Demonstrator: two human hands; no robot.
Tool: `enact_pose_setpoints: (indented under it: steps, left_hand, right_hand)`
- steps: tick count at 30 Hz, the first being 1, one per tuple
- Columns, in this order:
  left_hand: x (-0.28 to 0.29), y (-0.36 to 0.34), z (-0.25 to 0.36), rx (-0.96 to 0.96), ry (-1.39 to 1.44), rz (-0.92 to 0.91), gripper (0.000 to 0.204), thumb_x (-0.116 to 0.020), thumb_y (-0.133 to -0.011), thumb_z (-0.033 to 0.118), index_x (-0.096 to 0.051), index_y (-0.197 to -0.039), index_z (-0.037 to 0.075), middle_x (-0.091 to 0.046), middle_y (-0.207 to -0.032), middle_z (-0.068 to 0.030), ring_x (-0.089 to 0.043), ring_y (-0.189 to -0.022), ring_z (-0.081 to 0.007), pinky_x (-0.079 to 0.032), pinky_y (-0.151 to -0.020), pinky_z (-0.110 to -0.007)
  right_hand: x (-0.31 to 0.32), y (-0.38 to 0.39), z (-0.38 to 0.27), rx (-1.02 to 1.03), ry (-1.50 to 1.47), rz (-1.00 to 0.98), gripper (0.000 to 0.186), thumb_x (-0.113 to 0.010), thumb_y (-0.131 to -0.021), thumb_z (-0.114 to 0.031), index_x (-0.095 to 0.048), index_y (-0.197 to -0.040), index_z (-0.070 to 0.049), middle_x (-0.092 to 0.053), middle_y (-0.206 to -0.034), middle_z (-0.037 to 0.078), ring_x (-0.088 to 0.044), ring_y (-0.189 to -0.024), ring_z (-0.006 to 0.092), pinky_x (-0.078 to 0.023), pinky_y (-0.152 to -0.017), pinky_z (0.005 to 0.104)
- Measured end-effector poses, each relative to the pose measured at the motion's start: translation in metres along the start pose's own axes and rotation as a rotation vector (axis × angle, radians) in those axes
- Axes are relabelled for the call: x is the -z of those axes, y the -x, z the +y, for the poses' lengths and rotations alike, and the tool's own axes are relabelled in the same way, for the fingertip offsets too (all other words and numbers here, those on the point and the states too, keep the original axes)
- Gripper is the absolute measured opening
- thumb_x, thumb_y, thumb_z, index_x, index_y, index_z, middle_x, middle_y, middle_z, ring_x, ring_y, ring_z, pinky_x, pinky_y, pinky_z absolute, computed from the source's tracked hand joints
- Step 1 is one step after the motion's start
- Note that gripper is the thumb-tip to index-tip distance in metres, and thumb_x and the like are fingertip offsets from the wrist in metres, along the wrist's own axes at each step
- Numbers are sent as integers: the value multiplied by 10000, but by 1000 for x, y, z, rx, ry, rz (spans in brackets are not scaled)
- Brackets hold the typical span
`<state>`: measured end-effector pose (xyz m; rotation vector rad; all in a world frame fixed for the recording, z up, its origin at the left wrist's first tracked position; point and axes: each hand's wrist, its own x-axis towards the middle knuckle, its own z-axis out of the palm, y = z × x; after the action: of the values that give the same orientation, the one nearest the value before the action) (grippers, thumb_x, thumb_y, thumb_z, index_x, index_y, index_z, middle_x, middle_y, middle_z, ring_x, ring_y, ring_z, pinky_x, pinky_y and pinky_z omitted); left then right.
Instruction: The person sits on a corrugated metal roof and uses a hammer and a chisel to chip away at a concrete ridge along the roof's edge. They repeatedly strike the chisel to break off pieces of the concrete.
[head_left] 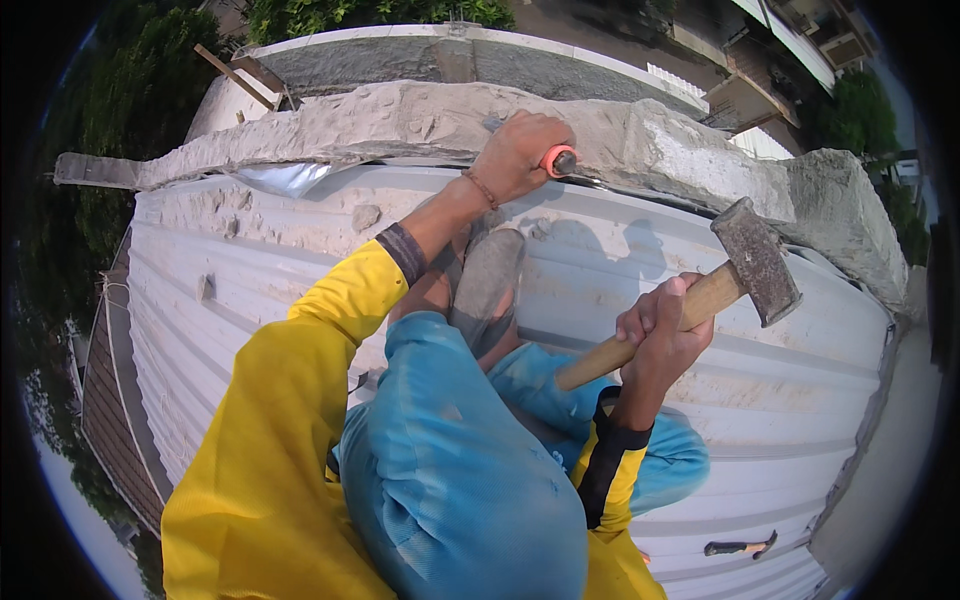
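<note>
My left hand (515,155) is wrapped round a chisel (560,162) with an orange grip and a dark metal end that points toward me. Its tip is hidden behind my hand, at the rough, chipped concrete wall (430,120). In my right hand (668,330) is a club hammer, gripped midway along its wooden handle (605,362). The hammer's worn grey head (757,262) is raised to the right of the chisel, apart from it, with the roof beneath.
I crouch on a white ribbed metal roof (770,390). Concrete chunks (366,217) and dust lie along the wall's foot at the left. A claw hammer (742,547) rests on the roof at lower right. Beyond the wall, another grey wall (390,58) and buildings stand lower down.
</note>
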<state>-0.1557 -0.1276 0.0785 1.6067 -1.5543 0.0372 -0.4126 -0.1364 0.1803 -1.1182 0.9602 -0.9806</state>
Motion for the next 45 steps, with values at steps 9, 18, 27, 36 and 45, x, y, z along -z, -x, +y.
enact_pose_setpoints:
  steps: [9,18,27,36,45]
  left_hand:
    - [1,0,-6,-33,78,58,289,-711,-707,37,-586,-958,106,-629,-872,-72,-613,-852,-293,-443,-811,-400]
    - [5,2,-7,-65,78,14,293,-723,-700,64,-572,-946,114,-628,-859,-68,-617,-855,-293,-443,-815,-400]
    - [-2,-3,-6,-65,86,2,179,-729,-827,193,-613,-920,94,-641,-855,-79,-614,-833,-292,-453,-785,-390]
    - [10,-2,-9,-20,59,-42,157,-710,-794,168,-612,-900,105,-640,-867,-75,-609,-868,-296,-450,-814,-404]
    - [16,1,-10,-107,129,-61,238,-688,-711,36,-581,-907,120,-616,-824,-60,-601,-842,-292,-426,-815,-399]
  right_hand:
    - [-44,24,5,481,-151,-96,223,-544,-1029,-216,-350,-1019,-108,-376,-554,-6,-353,-419,74,-330,-388,246]
    - [-58,34,32,-154,-25,-151,211,-626,-974,-181,-478,-937,-34,-516,-661,27,-471,-486,91,-381,-402,251]
    - [-83,42,33,89,-121,174,176,-582,-992,-167,-441,-954,-69,-408,-562,-25,-367,-409,73,-391,-394,266]
    - [-79,51,17,-208,-174,-140,207,-611,-988,-194,-460,-976,-53,-427,-605,11,-396,-435,86,-386,-408,277]
    - [-116,61,28,-75,-405,149,154,-568,-992,-134,-430,-1018,-71,-404,-600,4,-379,-435,84,-373,-408,280]
